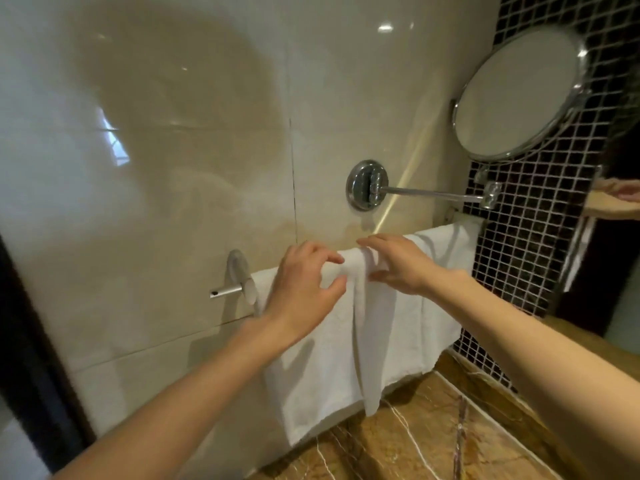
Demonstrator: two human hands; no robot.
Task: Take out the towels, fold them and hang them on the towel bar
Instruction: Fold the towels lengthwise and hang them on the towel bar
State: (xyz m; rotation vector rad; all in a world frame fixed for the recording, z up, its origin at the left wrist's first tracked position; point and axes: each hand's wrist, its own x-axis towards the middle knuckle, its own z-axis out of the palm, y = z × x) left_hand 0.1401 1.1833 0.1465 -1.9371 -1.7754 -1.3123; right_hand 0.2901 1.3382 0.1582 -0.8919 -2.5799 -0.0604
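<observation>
While the white towels hang over the towel bar above the counter, our left hand and right hand hover, grip wide, holding nothing, likely straightening the overlap.

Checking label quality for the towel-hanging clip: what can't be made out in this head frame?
- Towel bar: only its left end shows; the white towels cover the rest.
- Towel count: folds overlap, cannot tell.
- Left hand and right hand: palms face away, so contact with the cloth is unclear.
- Round mirror: reflection washed out.
</observation>
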